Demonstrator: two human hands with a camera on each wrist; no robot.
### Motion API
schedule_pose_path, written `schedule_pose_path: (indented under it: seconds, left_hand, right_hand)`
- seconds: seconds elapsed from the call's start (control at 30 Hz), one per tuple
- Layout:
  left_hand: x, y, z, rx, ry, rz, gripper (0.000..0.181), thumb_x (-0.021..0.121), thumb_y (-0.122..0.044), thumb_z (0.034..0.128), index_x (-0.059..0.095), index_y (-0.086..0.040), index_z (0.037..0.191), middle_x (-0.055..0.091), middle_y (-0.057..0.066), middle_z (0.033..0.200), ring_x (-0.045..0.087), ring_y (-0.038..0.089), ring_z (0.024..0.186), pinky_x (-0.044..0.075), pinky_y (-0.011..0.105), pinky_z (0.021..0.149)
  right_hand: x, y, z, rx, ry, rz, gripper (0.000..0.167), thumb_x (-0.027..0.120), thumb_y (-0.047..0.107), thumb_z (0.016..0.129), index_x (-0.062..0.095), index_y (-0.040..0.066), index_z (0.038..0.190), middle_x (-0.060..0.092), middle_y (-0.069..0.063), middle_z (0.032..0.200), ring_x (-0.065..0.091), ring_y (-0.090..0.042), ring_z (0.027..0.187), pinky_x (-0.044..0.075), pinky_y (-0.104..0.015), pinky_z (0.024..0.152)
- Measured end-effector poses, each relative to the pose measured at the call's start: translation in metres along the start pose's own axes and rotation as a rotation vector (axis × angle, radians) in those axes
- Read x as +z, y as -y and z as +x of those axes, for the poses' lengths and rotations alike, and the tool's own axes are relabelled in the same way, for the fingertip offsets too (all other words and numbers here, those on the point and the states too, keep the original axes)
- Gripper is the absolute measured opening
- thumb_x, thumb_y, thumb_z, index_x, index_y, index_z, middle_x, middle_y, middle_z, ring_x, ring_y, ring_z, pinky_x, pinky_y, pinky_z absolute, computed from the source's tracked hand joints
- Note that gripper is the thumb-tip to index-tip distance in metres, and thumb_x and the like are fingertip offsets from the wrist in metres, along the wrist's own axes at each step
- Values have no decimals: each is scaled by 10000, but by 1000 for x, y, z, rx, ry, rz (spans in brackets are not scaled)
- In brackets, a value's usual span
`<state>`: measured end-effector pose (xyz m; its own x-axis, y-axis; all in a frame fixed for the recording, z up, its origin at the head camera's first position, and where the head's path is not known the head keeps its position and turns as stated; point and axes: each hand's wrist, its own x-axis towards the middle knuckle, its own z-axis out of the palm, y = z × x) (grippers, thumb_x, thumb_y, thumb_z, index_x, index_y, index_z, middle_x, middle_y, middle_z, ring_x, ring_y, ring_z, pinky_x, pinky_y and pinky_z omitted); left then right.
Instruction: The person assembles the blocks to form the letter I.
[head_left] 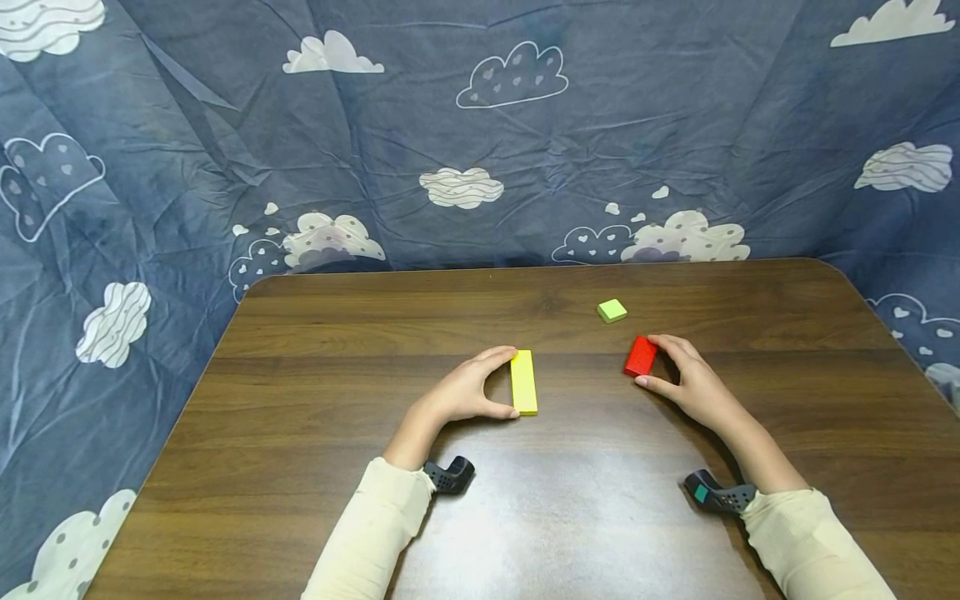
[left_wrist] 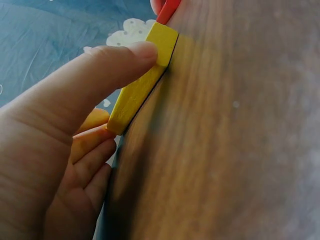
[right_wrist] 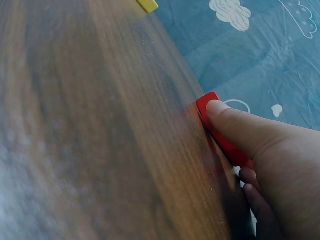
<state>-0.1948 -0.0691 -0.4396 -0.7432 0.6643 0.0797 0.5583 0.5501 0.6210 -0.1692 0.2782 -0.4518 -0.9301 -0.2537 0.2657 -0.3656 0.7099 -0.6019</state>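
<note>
A long yellow block point(head_left: 524, 383) lies on the table, its length running away from the person. My left hand point(head_left: 472, 387) grips it by its two ends, thumb on the near end and fingers at the far end; the left wrist view also shows the thumb on the yellow block point(left_wrist: 137, 92). To the right, a shorter red block point(head_left: 640, 357) is pinched between the thumb and fingers of my right hand point(head_left: 693, 383). In the right wrist view the thumb presses one end of the red block point(right_wrist: 225, 140); the fingertips are mostly hidden.
A small light green square block point(head_left: 612, 311) lies beyond the red one, towards the back of the brown wooden table point(head_left: 300, 417). Behind the table's far edge hangs a blue cloth point(head_left: 405, 125) with white clouds. Each wrist wears a black device point(head_left: 452, 476).
</note>
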Motion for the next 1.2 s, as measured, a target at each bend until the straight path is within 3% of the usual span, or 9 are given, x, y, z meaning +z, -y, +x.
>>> schedule_pose_path:
  seconds: [0.47, 0.63, 0.77, 0.87, 1.0, 1.2]
  left_hand:
    - [2, 0, 0, -8, 34, -10, 865, 759, -331, 681, 330, -87, 1392, 299, 46, 1426, 266, 151, 1288, 229, 281, 1034]
    - [2, 0, -1, -5, 34, -15, 867, 758, -340, 684, 328, -90, 1393, 288, 50, 1433, 258, 156, 1292, 222, 287, 1037]
    - [2, 1, -1, -2, 33, -16, 865, 756, -346, 688, 327, -90, 1393, 285, 48, 1435, 256, 157, 1292, 222, 294, 1037]
    - [2, 1, -1, -4, 32, -17, 864, 756, -342, 687, 326, -89, 1393, 283, 45, 1436, 252, 154, 1293, 221, 295, 1038]
    - [2, 1, -1, -8, 28, -14, 868, 753, -362, 684, 330, -94, 1393, 285, 43, 1436, 251, 155, 1294, 220, 297, 1038]
    - [2, 2, -2, -15, 8, -15, 759, 683, -392, 759, 353, -121, 1386, 287, 21, 1435, 257, 159, 1291, 235, 319, 1034]
  right_hand:
    - [-2, 4, -1, 35, -57, 44, 623, 751, 127, 725, 446, -61, 1235, 439, -244, 1179, 408, -389, 1083, 312, -533, 875]
    - [-3, 5, -1, 27, -105, 30, 628, 767, 115, 703, 465, -44, 1230, 443, -221, 1169, 446, -369, 1046, 354, -419, 871]
    - [-4, 8, 1, 14, -125, 39, 639, 779, 102, 684, 472, -38, 1227, 440, -229, 1177, 430, -390, 1066, 361, -450, 887]
    - [-4, 12, 2, 14, -132, 69, 640, 781, 93, 680, 477, -34, 1228, 444, -220, 1183, 421, -382, 1079, 355, -361, 922]
    - [-4, 17, 2, 11, -146, 107, 643, 784, 89, 677, 484, -24, 1234, 455, -189, 1188, 439, -350, 1070, 277, -90, 863]
    - [-2, 26, 3, -9, -149, 103, 651, 796, 79, 654, 498, -14, 1225, 471, -170, 1187, 437, -318, 1066, 276, -99, 864]
